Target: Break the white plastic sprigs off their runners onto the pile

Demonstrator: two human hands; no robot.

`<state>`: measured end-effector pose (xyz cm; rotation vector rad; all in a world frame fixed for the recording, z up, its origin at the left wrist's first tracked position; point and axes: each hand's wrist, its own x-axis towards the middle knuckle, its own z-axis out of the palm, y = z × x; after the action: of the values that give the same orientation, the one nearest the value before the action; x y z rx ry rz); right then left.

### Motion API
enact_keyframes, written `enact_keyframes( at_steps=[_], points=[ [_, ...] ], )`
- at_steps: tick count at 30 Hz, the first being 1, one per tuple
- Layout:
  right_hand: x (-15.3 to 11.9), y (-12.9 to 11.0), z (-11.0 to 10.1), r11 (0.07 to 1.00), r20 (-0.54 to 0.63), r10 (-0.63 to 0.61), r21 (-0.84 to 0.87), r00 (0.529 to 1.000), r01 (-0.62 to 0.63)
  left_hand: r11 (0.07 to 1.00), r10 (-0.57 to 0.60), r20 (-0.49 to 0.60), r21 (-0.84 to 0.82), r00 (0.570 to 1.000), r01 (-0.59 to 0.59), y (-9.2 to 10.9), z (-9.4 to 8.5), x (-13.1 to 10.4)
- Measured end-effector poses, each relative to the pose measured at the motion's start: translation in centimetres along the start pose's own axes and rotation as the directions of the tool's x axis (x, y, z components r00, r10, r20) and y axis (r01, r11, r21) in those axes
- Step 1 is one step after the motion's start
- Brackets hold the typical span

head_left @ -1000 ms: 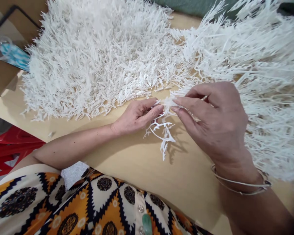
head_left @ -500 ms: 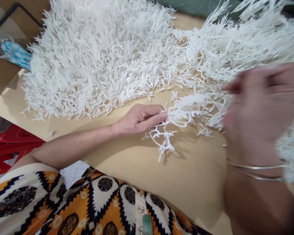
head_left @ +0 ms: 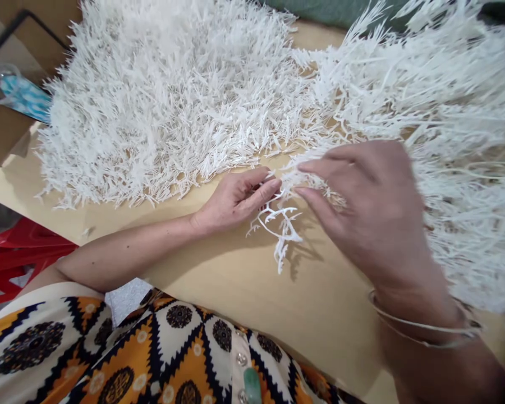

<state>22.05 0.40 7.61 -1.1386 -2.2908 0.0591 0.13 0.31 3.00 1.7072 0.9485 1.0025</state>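
My left hand (head_left: 246, 196) is closed in a pinch on a white branched plastic sprig (head_left: 284, 221). The sprig's thin curled stems dangle below my thumb, over the table. From the right, my right hand (head_left: 366, 202) reaches to the sprig's upper part, thumb and forefinger apart on either side of its feathery strands. Whether those fingertips touch it, I cannot tell. Two thin bangles circle the right wrist.
A wide heap of short white plastic sprigs (head_left: 164, 101) covers the table's (head_left: 244, 297) far left. Longer white branched pieces (head_left: 454, 112) pile up at the right. A cardboard box (head_left: 63, 22) stands at the left corner, with a red stool (head_left: 25, 258) below the edge.
My right hand has come left from the pile on the right to the sprig, and its fingers have parted. My left hand has stayed nearly in place, still gripping the sprig.
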Motion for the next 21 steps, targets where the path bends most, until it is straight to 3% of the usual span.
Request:
enact_keyframes(
  at_steps=[4, 7, 10, 14, 18, 21],
  points=[
    [-0.6, 0.2, 2.4, 0.999, 0.037, -0.053, 0.002, 0.998, 0.053, 1.0, 0.016, 0.009, 0.013, 1.0, -0.016, 0.1, 0.0, 0.0],
    [-0.6, 0.5, 2.5, 0.995, -0.011, -0.068, 0.071, 0.998, 0.068, 0.999, 0.009, 0.027, 0.036, 1.0, -0.01, 0.3, -0.2, -0.1],
    [-0.5, 0.7, 2.2, 0.971, -0.113, 0.115, 0.224, 0.987, -0.087, 0.998, 0.005, 0.049, 0.059, 0.999, -0.007, 0.5, -0.4, 0.0],
    [-0.4, 0.8, 2.7, 0.816, -0.137, 0.463, 0.451, 0.876, -0.361, 0.997, 0.015, 0.108, 0.067, 0.994, -0.023, 0.8, -0.5, 0.4],
    [0.1, 1.2, 3.9, 0.607, -0.066, 0.567, 0.707, 0.821, -0.362, 0.998, 0.03, 0.119, 0.049, 0.992, -0.036, 0.8, -0.5, 0.6],
    [0.4, 4.3, 3.0, 0.551, -0.119, 0.605, 0.776, 0.787, -0.306, 0.999, 0.029, 0.119, 0.038, 0.992, -0.034, 0.8, -0.6, 0.2]
  ],
)
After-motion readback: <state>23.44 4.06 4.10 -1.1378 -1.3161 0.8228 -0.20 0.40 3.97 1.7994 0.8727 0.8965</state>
